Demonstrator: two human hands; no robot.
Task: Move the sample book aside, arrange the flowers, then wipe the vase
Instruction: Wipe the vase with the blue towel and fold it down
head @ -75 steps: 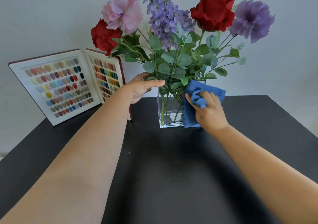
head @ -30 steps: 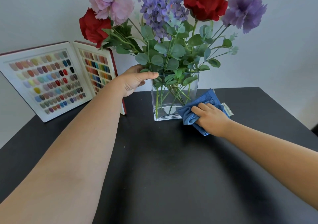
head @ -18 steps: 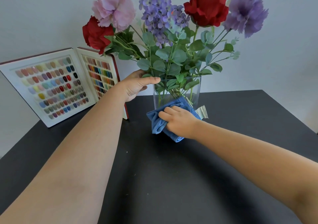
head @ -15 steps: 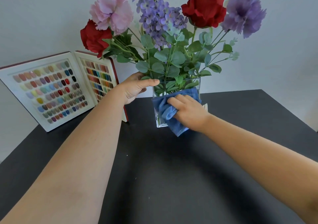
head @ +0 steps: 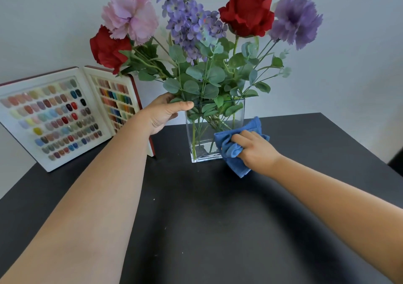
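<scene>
Wiping step in hand, by the look of things. Left hand clasped on the upper left corner of the glass vase, thumb laid along the front rim among the lowest leaves. Right hand bunched around a blue cloth, pressing it against the lower right of the front face, near the bottom corner. Vase upright toward the back edge of the dark surface, roughly midway between the left and right edges.

To do it well: firm hold at the rim so the vase neither slides nor tips under the push; flat, overlapping passes from rim to base; cloth refolded to a clean face for the side walls; light pressure only, given thin clear glass and a top-heavy bunch. Water visible low inside, so no tilting.

Flowers spread wide above the rim: red, pink and purple heads over green leaves. Leaves hanging over the rim likely to catch the cloth near the top; worth lifting aside with the steadying thumb.

Sample book open and propped upright at the back left corner of the surface, right cover close to the left forearm, apart from the vase. Room to work on the right side and front; back wall of the vase close to the wall behind, probably awkward to reach without turning the vase.
</scene>
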